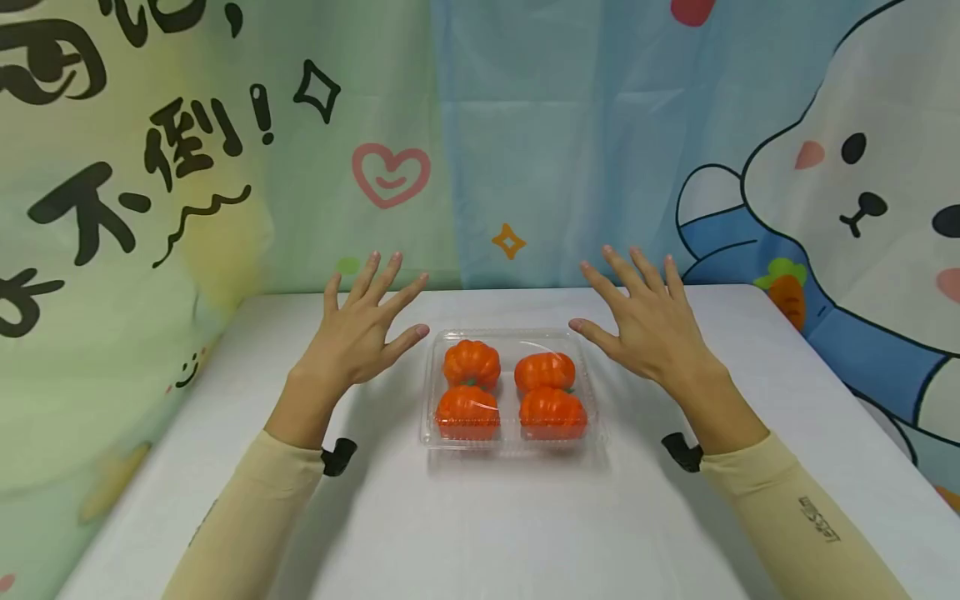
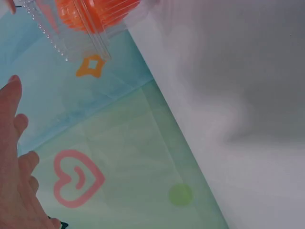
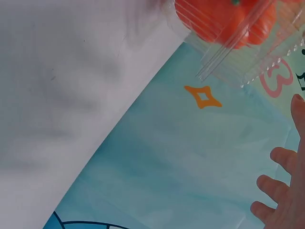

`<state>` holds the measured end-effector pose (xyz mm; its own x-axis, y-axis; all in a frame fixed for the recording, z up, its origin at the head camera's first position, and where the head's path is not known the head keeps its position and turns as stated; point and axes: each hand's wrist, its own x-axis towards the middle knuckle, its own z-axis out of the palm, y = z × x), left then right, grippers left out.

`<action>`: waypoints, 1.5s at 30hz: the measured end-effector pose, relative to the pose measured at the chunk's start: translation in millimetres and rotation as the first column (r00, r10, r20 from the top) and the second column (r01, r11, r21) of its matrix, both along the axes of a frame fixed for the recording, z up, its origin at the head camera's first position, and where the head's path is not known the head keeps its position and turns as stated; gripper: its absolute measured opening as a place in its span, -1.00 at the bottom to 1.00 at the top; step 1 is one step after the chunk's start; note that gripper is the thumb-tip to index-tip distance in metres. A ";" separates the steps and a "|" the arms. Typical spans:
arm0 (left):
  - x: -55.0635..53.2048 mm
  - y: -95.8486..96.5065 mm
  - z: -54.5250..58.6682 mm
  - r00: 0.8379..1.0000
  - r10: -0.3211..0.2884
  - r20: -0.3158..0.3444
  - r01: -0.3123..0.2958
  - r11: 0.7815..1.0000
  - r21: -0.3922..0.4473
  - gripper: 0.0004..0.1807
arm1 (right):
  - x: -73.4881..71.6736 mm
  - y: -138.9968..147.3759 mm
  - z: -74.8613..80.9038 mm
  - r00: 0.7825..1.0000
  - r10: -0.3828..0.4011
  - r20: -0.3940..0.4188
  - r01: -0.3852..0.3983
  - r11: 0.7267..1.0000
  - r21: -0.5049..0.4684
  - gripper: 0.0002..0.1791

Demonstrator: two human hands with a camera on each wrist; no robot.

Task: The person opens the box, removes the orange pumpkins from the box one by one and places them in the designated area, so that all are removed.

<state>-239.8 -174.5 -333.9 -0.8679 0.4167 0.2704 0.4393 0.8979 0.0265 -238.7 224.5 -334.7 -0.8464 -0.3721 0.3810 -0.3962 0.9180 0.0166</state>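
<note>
A clear plastic clamshell box [image 1: 507, 408] stands mid-table, its transparent lid apparently down. Inside it sit several small, ribbed orange pumpkin-like vegetables [image 1: 551, 414] with bits of green stem, in two columns. My left hand [image 1: 356, 337] hovers to the left of the box, fingers spread and straight, touching nothing. On the other side, my right hand [image 1: 651, 333] is held up the same way, also apart from the box. Each wrist view shows part of the box at its top, with the left hand [image 2: 12, 167] and right hand [image 3: 281, 191] at the outer edges.
The box rests on a white table [image 1: 517, 533]. Behind the table hangs a printed cloth [image 1: 517, 150] with a heart, lettering and a cartoon bear-like figure. Pale sleeves cover both forearms, and a black strap piece [image 1: 681, 452] shows at the right wrist.
</note>
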 end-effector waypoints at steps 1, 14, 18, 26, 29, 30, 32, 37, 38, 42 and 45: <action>0.4 0.4 0.0 1.000 -0.002 0.000 0.002 1.000 0.003 -0.23 | 0.8 -0.1 -0.1 1.000 0.004 -0.002 -0.004 1.000 -0.001 -0.11; 8.1 2.9 -0.7 1.000 -0.016 -0.001 0.016 1.000 0.026 -0.24 | 11.0 -3.8 -2.8 1.000 0.021 -0.017 -0.021 1.000 0.019 -0.11; 10.0 2.9 -2.9 1.000 -0.024 0.009 0.023 0.999 0.032 -0.25 | 15.7 -3.2 -2.2 1.000 0.023 -0.018 -0.022 0.999 0.027 -0.12; 13.6 -3.6 -8.0 1.000 -0.025 -0.011 0.025 0.999 0.042 -0.26 | 22.6 -2.7 -0.4 0.997 0.057 -0.059 -0.056 0.998 0.033 -0.15; 15.9 -6.4 -9.8 1.000 -0.027 -0.009 0.028 0.998 0.048 -0.25 | 25.3 -5.1 -1.6 0.997 0.063 -0.051 -0.060 0.997 0.048 -0.15; 16.9 -7.2 -10.3 1.000 -0.027 -0.006 0.027 0.999 0.047 -0.25 | 26.0 -5.9 -2.6 0.997 0.063 -0.046 -0.061 0.997 0.053 -0.15; 18.6 -8.3 -11.3 1.000 -0.029 0.002 0.028 0.998 0.051 -0.25 | 27.4 -6.9 -4.8 0.997 0.066 -0.037 -0.064 0.996 0.063 -0.15; 22.4 -10.7 -15.3 0.999 -0.033 0.002 0.032 0.998 0.047 -0.26 | 29.2 -5.9 -9.9 0.996 0.079 -0.038 -0.076 0.994 0.078 -0.16; 23.3 -11.0 -16.3 0.999 -0.034 0.000 0.034 0.998 0.048 -0.26 | 29.5 -5.3 -10.3 0.996 0.078 -0.040 -0.074 0.994 0.078 -0.16; 28.0 -12.2 -20.6 0.999 -0.043 -0.008 0.044 0.997 0.057 -0.26 | 30.9 -3.3 -10.5 0.997 0.063 -0.041 -0.061 0.996 0.062 -0.16; 31.8 -13.4 -23.7 0.999 -0.045 -0.008 0.045 0.997 0.068 -0.26 | 32.0 -2.9 -10.1 0.997 0.066 -0.044 -0.063 0.997 0.054 -0.16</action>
